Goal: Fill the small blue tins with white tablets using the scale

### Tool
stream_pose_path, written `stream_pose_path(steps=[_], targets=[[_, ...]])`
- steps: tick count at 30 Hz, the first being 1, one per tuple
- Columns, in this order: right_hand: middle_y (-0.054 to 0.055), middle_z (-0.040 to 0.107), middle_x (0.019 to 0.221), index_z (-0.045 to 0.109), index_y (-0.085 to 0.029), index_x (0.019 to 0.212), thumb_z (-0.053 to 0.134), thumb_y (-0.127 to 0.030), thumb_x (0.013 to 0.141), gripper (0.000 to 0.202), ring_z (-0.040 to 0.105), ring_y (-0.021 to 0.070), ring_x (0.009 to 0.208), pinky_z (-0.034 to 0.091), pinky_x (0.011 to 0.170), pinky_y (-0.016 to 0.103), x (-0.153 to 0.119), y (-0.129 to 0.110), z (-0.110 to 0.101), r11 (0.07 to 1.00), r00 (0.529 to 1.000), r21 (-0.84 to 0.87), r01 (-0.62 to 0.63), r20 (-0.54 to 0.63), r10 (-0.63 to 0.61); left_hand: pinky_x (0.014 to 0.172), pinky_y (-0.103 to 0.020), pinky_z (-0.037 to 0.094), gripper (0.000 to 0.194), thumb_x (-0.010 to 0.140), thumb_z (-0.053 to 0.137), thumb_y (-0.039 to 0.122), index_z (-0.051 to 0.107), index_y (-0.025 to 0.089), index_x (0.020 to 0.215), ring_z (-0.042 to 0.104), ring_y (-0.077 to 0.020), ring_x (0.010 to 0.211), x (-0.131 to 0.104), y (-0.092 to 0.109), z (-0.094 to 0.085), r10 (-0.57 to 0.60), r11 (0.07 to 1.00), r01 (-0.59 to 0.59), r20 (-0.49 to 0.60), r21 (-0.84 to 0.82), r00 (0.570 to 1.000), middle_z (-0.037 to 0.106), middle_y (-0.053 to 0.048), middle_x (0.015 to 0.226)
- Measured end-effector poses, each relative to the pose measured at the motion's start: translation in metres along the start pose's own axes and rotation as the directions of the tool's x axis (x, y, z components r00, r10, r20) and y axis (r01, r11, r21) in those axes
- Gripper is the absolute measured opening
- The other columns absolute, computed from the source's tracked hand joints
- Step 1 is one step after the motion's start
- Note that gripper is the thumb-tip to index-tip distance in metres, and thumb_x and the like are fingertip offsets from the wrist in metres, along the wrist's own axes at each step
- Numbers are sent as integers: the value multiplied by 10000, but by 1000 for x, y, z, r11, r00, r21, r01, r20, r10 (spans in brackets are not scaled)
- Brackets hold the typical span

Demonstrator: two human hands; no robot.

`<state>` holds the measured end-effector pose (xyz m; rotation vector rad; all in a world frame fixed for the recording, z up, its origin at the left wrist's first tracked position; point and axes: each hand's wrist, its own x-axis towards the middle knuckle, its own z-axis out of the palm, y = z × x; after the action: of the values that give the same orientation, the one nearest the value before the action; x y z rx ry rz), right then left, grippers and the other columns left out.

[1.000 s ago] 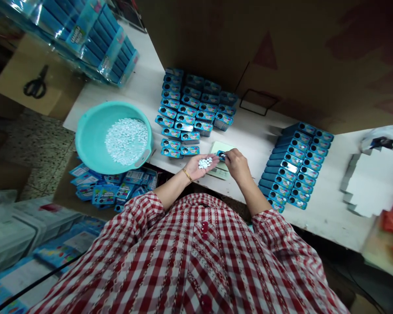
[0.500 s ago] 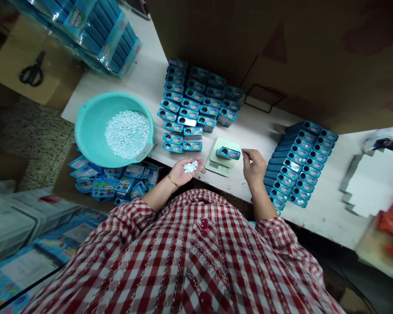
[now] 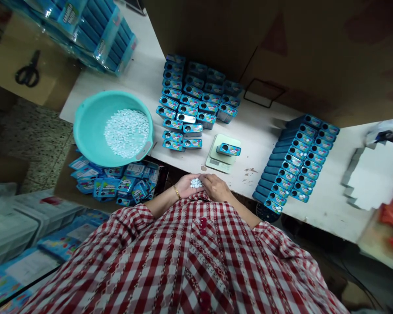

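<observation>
In my cupped left hand (image 3: 184,186), palm up, rests a small heap of white candies (image 3: 196,183). My right hand (image 3: 215,187) meets it from the right, close to my shirt front. Its fingers are curled at the edge of the heap; what they pinch, if anything, is hidden. Just beyond my hands a small kitchen scale (image 3: 218,164) bears one blue candy tin (image 3: 229,149) with a dark round opening in its top. To the left stands a turquoise basin (image 3: 91,138) with many more of these white candies inside.
Blue tins stand in a group (image 3: 189,101) behind the scale. More tins in rows (image 3: 293,160) line the right side, some showing white candies. A carton of blue packs (image 3: 113,185) sits below the basin. Scissors (image 3: 29,75) lie on cardboard at left; a large cardboard box (image 3: 281,52) rises behind.
My right hand has moved left from beside the scale to the candies in my left palm. My left hand has drawn back slightly toward my body. The tin stays on the scale.
</observation>
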<state>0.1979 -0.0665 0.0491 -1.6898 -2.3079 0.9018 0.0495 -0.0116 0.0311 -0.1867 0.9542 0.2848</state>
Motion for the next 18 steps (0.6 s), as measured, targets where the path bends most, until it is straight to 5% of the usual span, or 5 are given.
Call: stream_pose_path(steps=[2,5,10,18], targets=[[104,579,1077,555,-196,1145,402,-254,891,302,515,204,1005,455,884,380,-1,19,-11,998,981,22,-65,-184,68,781,-322,489,198,837,444,106,632,45,835,642,-165,693,-1,2,0,-2,1000,2,24,2,1000,662,-113,721],[137,505,1198,482,-182,1226,459,-305,855,391,423,267,1132,381,941,477,2,60,-32,948,838,14,-317,-464,287,805,-328,489,237,843,430,132,624,34,936,652,-205,844,-2,6,1,9,1000,-10,60,13,998,679,-165,857],[124,555,1084,518,-148,1171,465,-233,816,369,484,246,987,420,883,384,25,117,-60,951,899,-48,-304,-346,270,781,-305,505,241,845,421,133,629,41,924,658,-200,847,-6,15,-1,69,998,-69,46,-6,997,685,-163,887],[153,559,1093,523,-121,1182,487,-219,791,404,513,255,999,424,871,387,115,141,-71,907,780,87,-411,-481,400,744,-282,531,191,830,447,108,631,60,849,656,-191,837,-17,28,-3,189,978,-194,-69,-71,980,678,-150,857]])
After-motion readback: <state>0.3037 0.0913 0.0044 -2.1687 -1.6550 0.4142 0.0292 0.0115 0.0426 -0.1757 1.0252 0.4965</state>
